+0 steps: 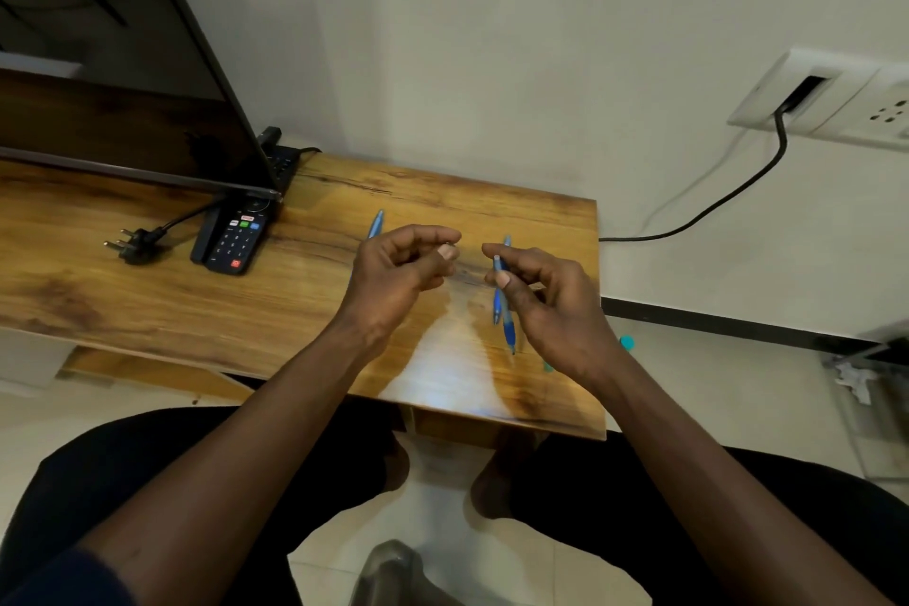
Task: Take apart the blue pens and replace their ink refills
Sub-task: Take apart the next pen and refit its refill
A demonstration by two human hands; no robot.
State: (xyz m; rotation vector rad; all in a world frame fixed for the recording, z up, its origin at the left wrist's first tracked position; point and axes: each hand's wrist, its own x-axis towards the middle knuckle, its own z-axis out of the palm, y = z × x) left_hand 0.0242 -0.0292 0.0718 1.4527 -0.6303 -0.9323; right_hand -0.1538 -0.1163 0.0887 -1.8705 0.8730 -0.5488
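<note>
Head view: right hand (551, 305) grips a blue pen (497, 305); left hand (393, 276) pinches a small part (448, 244), unidentifiable.

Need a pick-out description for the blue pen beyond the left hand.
On the wooden table, look right of the black remote. The pen lies beyond the left hand, which hides its near end. It is the only blue pen on that side; the other pens are by the right hand.
</note>
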